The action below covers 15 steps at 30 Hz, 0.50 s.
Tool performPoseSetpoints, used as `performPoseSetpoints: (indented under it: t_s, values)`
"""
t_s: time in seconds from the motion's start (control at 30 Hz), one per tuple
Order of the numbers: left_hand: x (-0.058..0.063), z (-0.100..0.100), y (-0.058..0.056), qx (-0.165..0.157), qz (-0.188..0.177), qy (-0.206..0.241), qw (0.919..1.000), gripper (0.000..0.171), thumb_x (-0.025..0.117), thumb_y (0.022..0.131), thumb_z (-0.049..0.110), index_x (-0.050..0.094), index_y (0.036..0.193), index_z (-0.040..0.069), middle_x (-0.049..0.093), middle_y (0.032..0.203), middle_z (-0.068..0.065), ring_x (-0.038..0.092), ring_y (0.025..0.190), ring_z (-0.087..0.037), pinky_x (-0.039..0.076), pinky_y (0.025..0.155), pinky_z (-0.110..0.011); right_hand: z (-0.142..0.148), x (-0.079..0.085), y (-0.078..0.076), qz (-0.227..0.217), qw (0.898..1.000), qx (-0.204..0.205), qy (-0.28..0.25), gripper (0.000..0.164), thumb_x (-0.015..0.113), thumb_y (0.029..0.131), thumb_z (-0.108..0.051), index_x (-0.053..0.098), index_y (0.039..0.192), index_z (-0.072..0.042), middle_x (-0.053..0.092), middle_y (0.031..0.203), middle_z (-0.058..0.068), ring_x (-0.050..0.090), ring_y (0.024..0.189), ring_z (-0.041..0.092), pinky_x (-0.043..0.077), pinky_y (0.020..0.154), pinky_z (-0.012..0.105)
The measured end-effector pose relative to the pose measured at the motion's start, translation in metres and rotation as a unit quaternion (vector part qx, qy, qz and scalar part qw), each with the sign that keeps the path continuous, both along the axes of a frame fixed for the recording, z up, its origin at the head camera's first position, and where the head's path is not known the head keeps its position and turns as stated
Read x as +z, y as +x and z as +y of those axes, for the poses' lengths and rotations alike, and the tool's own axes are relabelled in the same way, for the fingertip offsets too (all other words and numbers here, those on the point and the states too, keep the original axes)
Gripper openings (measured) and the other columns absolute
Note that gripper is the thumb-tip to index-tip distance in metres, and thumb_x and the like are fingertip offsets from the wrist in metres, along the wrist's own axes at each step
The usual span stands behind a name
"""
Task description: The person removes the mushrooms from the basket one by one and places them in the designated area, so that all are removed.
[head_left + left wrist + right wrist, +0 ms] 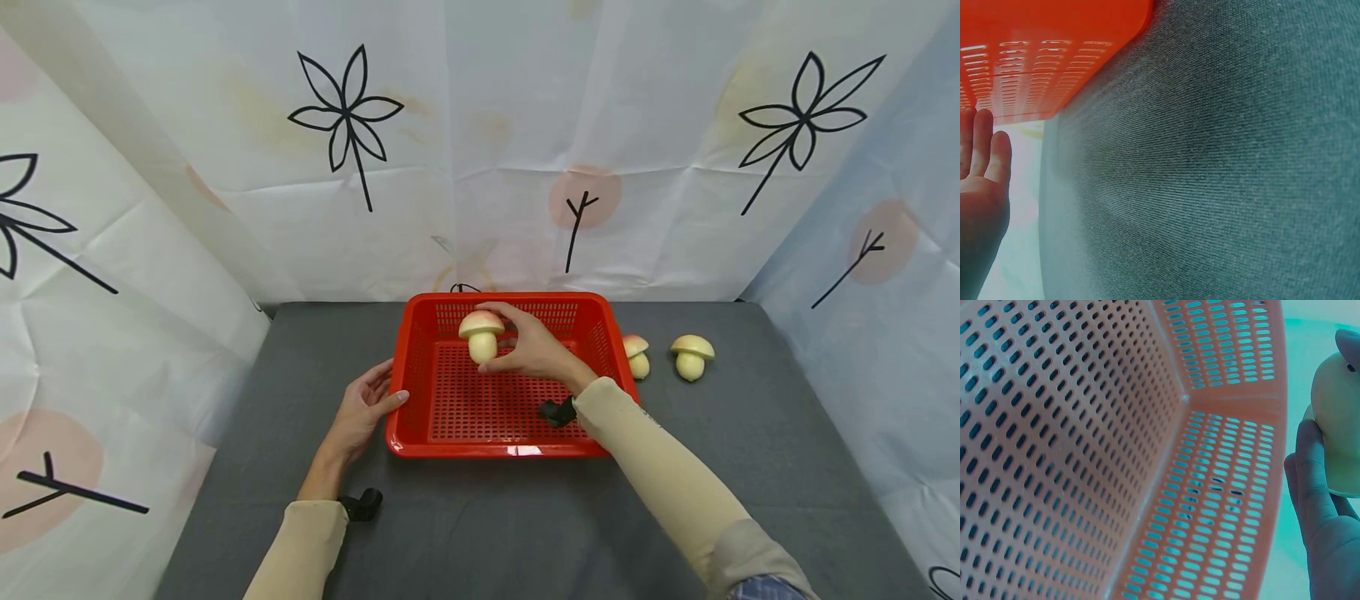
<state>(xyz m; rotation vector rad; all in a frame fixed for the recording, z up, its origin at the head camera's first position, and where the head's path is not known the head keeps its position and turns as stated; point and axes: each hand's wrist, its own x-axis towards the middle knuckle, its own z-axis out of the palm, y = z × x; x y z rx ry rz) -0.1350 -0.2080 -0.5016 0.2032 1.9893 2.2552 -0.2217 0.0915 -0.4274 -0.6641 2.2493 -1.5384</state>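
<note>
A mushroom (482, 337), with a pink-and-yellow cap and a pale stem, is upright over the red basket (506, 451). My right hand (528, 343) holds it from the right side, thumb low and fingers near the cap. In the right wrist view, part of the mushroom (1335, 425) shows between fingers and thumb. My left hand (363, 410) grips the basket's left rim, its thumb over the edge and its fingers along the outer wall. Straight fingers (982, 144) show beneath the slotted basket wall (1054, 62) in the left wrist view; the thumb is hidden there.
Right of the basket lie another pink-and-yellow mushroom (637, 357), partly hidden by the rim, and a yellow mushroom (690, 357). A grey cloth (480, 533) covers the table. Printed fabric (495, 125) hangs behind and at both sides.
</note>
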Motion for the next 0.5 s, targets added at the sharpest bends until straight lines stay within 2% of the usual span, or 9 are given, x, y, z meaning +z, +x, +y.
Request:
performPoseSetpoints:
  t_s: [0.23,0.5]
  values:
    - [-0.002,0.000,-0.001,0.003,-0.001,-0.001,1.0000,0.066,0.065,0.094,-0.005,0.035,0.152,-0.005,0.044,0.147,-0.026,0.056,0.121,-0.017,0.048,0.102,-0.024,0.020,0.010,0.007,-0.005,1.000,0.003,-0.023,0.086,0.088,0.078,-0.005,0.043,0.151,-0.010,0.053,0.135,0.010,0.065,0.108,0.034,0.059,0.087,0.041]
    - [-0.005,-0.001,-0.002,-0.001,0.005,0.001,1.0000,0.065,0.064,0.095,-0.005,0.034,0.152,-0.007,0.043,0.147,-0.029,0.056,0.121,-0.018,0.048,0.101,-0.023,0.045,0.017,0.014,0.013,0.999,-0.005,-0.041,0.087,0.089,0.076,-0.005,0.044,0.149,-0.011,0.053,0.135,0.012,0.067,0.108,0.033,0.058,0.087,0.046]
